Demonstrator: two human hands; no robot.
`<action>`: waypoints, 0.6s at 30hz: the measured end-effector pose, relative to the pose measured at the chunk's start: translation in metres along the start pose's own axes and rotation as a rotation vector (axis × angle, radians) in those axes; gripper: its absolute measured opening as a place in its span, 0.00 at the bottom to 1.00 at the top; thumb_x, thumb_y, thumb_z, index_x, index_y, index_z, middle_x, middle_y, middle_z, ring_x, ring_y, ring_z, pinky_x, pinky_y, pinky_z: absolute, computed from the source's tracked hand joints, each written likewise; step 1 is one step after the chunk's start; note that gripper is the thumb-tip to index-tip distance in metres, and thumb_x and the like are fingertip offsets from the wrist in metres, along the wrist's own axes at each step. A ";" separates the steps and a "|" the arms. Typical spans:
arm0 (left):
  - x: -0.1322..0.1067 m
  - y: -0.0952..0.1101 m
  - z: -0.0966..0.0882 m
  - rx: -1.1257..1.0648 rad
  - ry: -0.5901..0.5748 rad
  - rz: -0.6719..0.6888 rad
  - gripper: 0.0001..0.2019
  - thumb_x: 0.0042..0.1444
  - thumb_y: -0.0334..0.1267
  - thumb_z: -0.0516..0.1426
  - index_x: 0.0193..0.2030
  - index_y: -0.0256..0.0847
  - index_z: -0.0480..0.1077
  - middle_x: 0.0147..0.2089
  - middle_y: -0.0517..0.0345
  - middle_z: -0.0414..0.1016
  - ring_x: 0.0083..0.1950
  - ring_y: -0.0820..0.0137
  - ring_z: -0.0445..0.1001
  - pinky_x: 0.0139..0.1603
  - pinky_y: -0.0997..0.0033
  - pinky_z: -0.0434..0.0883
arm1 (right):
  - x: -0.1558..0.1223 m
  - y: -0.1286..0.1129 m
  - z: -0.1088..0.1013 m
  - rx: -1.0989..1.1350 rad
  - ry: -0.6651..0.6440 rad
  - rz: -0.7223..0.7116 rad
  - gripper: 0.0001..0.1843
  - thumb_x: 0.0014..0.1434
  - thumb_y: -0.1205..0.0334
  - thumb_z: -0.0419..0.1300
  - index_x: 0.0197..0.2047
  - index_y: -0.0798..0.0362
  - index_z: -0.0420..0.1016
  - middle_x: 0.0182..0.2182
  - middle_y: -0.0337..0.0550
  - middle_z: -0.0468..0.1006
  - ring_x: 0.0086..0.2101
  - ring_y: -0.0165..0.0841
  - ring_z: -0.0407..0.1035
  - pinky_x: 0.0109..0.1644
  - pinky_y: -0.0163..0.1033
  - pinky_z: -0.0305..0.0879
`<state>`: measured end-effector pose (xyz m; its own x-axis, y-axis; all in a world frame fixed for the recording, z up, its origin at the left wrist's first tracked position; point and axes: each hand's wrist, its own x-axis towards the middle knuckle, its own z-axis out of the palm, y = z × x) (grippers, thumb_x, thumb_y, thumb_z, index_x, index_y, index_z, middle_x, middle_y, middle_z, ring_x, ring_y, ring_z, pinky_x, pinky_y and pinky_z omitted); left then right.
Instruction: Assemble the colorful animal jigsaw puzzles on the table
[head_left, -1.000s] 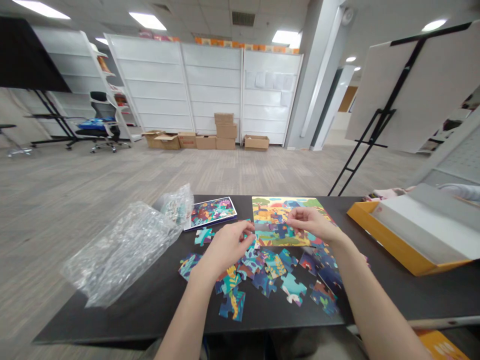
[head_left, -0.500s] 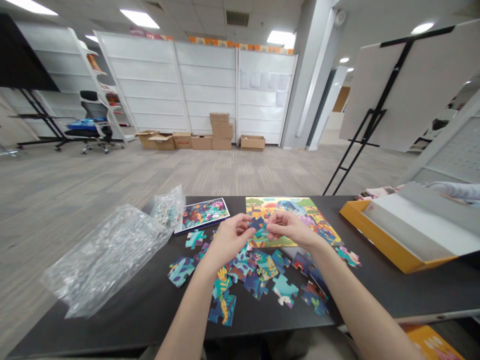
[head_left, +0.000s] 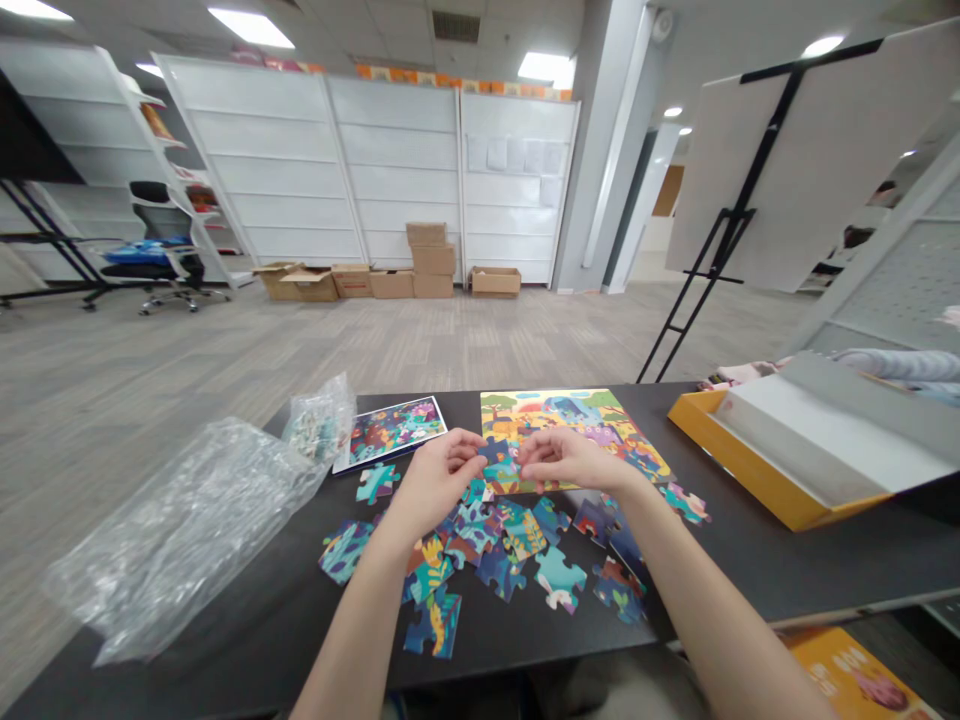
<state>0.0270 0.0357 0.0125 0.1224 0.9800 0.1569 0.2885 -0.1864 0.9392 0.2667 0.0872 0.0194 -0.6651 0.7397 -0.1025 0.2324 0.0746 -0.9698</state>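
Pinched narrowly between the left hand (head_left: 439,482) and right hand (head_left: 570,460), a blue jigsaw piece (head_left: 493,451) sits mid-frame above the picture board (head_left: 555,420) (light, stiff card; hold it by the edges).

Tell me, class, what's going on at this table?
A person's left hand and right hand together hold a blue puzzle piece above a colourful jigsaw. Loose pieces lie scattered on the dark table in front of it. A picture card and bubble wrap sit to the left, and an open yellow box sits to the right.
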 end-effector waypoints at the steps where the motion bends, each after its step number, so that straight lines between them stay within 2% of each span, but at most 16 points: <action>1: 0.000 0.000 -0.001 0.010 0.001 0.002 0.11 0.55 0.41 0.61 0.43 0.40 0.73 0.35 0.56 0.79 0.38 0.66 0.81 0.41 0.67 0.77 | 0.001 0.001 0.002 -0.009 -0.015 0.008 0.22 0.49 0.47 0.73 0.39 0.54 0.76 0.30 0.38 0.80 0.26 0.29 0.74 0.29 0.33 0.66; 5: 0.000 0.000 -0.001 0.061 0.014 0.018 0.10 0.55 0.41 0.60 0.42 0.40 0.75 0.36 0.55 0.81 0.38 0.64 0.81 0.42 0.65 0.77 | 0.002 0.002 0.012 -0.066 -0.032 0.041 0.20 0.50 0.48 0.72 0.37 0.53 0.74 0.25 0.35 0.77 0.23 0.28 0.71 0.27 0.32 0.63; 9: 0.002 0.000 -0.001 0.112 0.051 0.038 0.10 0.55 0.41 0.59 0.42 0.41 0.75 0.35 0.55 0.81 0.37 0.65 0.81 0.41 0.65 0.77 | 0.004 0.001 0.022 -0.129 -0.074 0.007 0.18 0.51 0.49 0.71 0.34 0.52 0.73 0.24 0.34 0.75 0.24 0.28 0.69 0.29 0.33 0.64; 13: 0.003 0.000 0.000 0.130 0.069 0.045 0.10 0.55 0.41 0.59 0.42 0.41 0.75 0.35 0.56 0.81 0.37 0.65 0.81 0.40 0.66 0.77 | 0.002 -0.001 0.020 -0.233 -0.066 -0.029 0.16 0.52 0.49 0.70 0.34 0.53 0.75 0.25 0.35 0.75 0.26 0.28 0.68 0.30 0.33 0.63; 16: 0.002 0.000 -0.001 0.142 0.090 0.041 0.11 0.55 0.41 0.59 0.43 0.41 0.76 0.34 0.56 0.81 0.36 0.65 0.81 0.39 0.66 0.77 | -0.003 0.001 0.002 -0.373 0.062 -0.064 0.14 0.55 0.50 0.67 0.34 0.53 0.77 0.27 0.38 0.77 0.27 0.29 0.69 0.30 0.33 0.62; 18: 0.002 -0.001 -0.002 0.148 0.103 0.038 0.11 0.55 0.41 0.59 0.43 0.41 0.76 0.34 0.56 0.80 0.35 0.65 0.80 0.38 0.67 0.77 | -0.007 0.006 -0.016 -0.490 0.239 -0.052 0.12 0.58 0.52 0.65 0.33 0.52 0.78 0.27 0.40 0.78 0.28 0.31 0.71 0.33 0.35 0.64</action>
<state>0.0250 0.0378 0.0123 0.0405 0.9725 0.2294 0.4233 -0.2247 0.8777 0.2839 0.0934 0.0179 -0.5179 0.8539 0.0512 0.5449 0.3754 -0.7498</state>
